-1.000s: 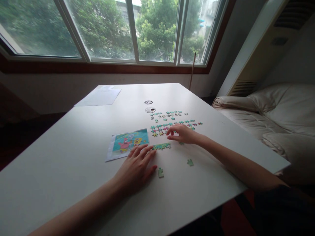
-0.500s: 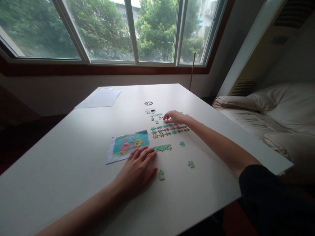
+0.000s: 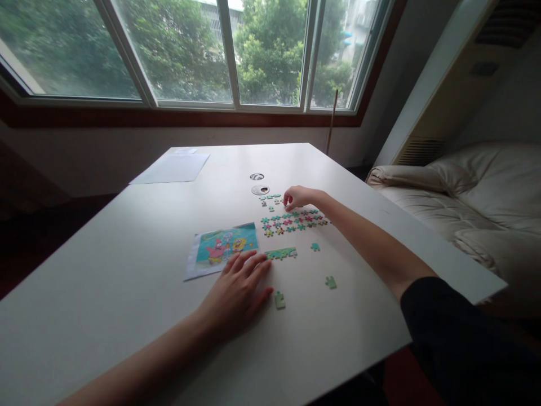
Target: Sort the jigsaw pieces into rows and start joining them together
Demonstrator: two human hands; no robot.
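My left hand (image 3: 243,285) lies flat with its fingers spread, over the lower right corner of a cartoon picture sheet (image 3: 207,249). Its fingertips touch or lie close to the left end of a joined strip of puzzle pieces (image 3: 282,253). Farther off, my right hand (image 3: 299,197) is lowered among loose pieces, thumb and forefinger pinched on a small puzzle piece that is mostly hidden. Just nearer than it are rows of loose puzzle pieces (image 3: 289,221). Single green pieces lie apart: one by my left thumb (image 3: 279,300), another to the right (image 3: 331,282), a third (image 3: 315,247) beyond.
Everything rests on a white table (image 3: 127,270). Two round inserts (image 3: 257,190) sit in its top behind the puzzle pieces. White paper (image 3: 171,168) lies at the far left. A pale leather sofa (image 3: 486,197) stands to the right, and a window (image 3: 181,53) spans the far wall.
The thumb and fingers of my right hand have come together at the loose pieces. My left hand stays in place. The view has shifted slightly.
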